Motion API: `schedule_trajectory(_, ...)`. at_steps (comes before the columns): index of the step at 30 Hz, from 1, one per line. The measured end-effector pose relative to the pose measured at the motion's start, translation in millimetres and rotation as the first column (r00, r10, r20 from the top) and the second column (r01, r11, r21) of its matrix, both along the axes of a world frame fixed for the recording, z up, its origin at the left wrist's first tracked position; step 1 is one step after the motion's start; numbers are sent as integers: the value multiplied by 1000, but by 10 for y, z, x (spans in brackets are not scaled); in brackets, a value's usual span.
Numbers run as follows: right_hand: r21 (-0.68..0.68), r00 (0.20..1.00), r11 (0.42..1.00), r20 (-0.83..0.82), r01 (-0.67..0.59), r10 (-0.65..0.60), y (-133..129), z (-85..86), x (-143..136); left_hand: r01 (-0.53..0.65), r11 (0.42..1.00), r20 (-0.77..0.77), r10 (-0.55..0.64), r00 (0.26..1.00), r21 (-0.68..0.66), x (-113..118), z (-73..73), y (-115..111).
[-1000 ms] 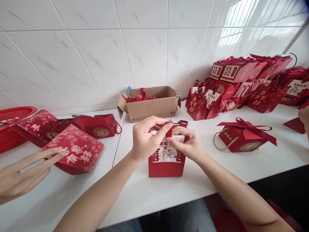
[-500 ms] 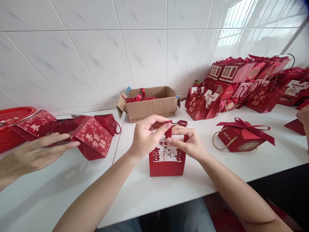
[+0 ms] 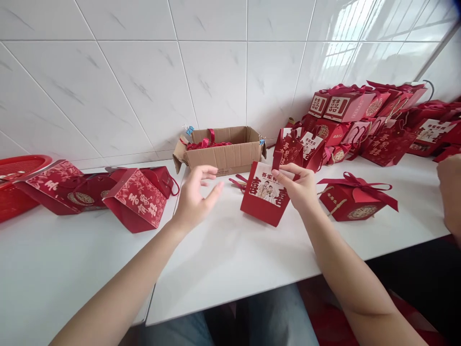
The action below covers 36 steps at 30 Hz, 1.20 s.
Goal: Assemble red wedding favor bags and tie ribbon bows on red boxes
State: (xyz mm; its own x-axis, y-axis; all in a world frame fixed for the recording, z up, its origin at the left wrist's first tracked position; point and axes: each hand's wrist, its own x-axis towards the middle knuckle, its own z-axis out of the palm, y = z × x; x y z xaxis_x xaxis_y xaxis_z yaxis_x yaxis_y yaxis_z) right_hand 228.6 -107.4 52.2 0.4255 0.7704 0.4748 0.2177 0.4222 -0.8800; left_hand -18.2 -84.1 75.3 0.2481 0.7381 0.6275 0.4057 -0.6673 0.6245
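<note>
The right hand (image 3: pixel 298 181) pinches the top of a red box with a printed couple (image 3: pixel 265 193) between thumb and fingers, so that it hangs tilted over the white surface (image 3: pixel 212 269). The left hand (image 3: pixel 198 197) is empty — fingers spread, apart from the box, in front of the cardboard carton (image 3: pixel 226 158) that holds red ribbons (image 3: pixel 209 144). Loose ribbon (image 3: pixel 238 182) lies just behind the held box. A bow-topped box (image 3: pixel 360 198) sits to its right, near the right forearm — and a co-worker's hand (image 3: pixel 450 192) shows at the right edge.
</note>
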Motion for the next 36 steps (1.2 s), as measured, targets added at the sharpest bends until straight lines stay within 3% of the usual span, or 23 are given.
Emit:
schedule_trajectory(2,49,995,996,55,75,-78,26,-15,60,-1,1000,-184,-1,983,-7,-113,-215,1)
schedule_trajectory(6,156,947,950,133,270,-291,91,-58,205,13,999,-340,-29,940,-50,-292,-656,49)
schedule_trajectory(10,303,778,784,173,542,-604,152,-62,426,11,981,-410,-90,908,-193,-355,-911,134)
schedule_trajectory(12,346,694,704,175,620,-698,175,-60,552,23,975,-419,-117,900,-223,-355,-950,163)
schedule_trajectory(15,328,631,657,196,679,-750,215,-81,715,46,972,-421,-142,896,-229,-352,-952,176)
schedule_trajectory(24,108,643,700,315,706,-698,437,-294,864,53,967,-416,-156,896,-248,-364,-927,147)
schedule_trajectory(28,144,640,710,337,689,-690,464,-375,893,61,967,-413,-162,896,-247,-364,-930,152)
schedule_trajectory(33,318,498,590,326,742,-803,454,-419,860,57,968,-427,-161,890,-246,-367,-932,166)
schedule_trajectory(36,290,563,667,367,687,-740,456,-446,824,58,969,-429,-160,889,-242,-367,-933,164)
